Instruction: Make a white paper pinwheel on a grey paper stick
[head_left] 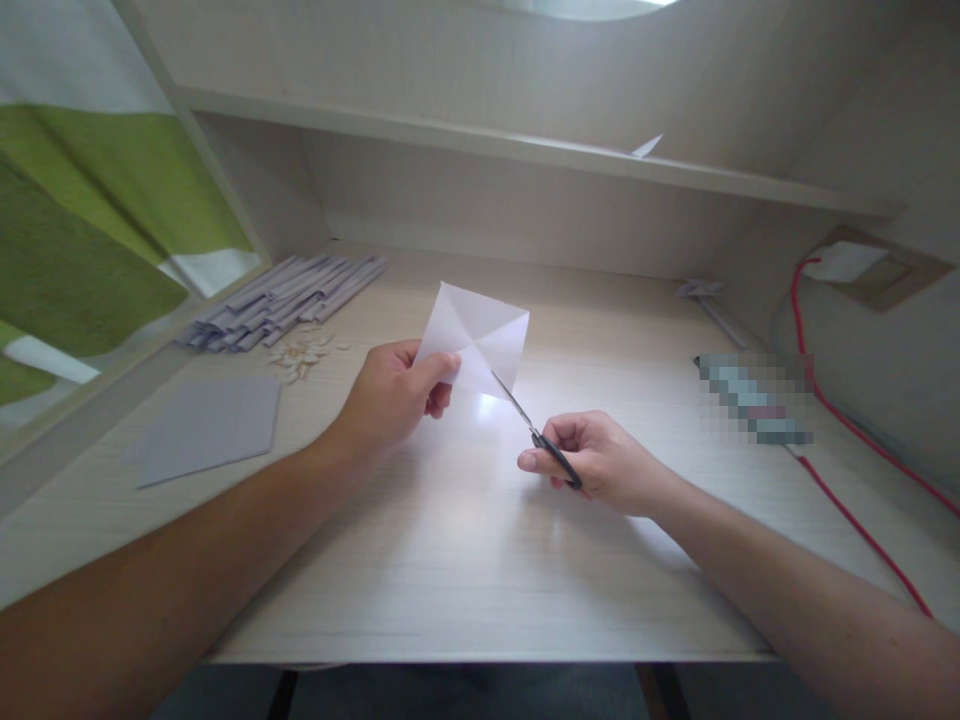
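Observation:
My left hand (394,392) pinches the lower left corner of a square of white paper (474,338) that shows diagonal creases, held up above the desk. My right hand (592,460) grips a pair of black-handled scissors (538,436). The scissor blades reach up to the paper's lower right edge, along a crease. Both hands hover over the middle of the light wooden desk (465,560).
A pile of rolled paper sticks (289,298) lies at the back left, with small scraps (304,357) beside it. A stack of grey sheets (206,425) rests on the left. A paper pinwheel (705,295) and a red cable (840,430) are at the right. A shelf (525,150) runs above.

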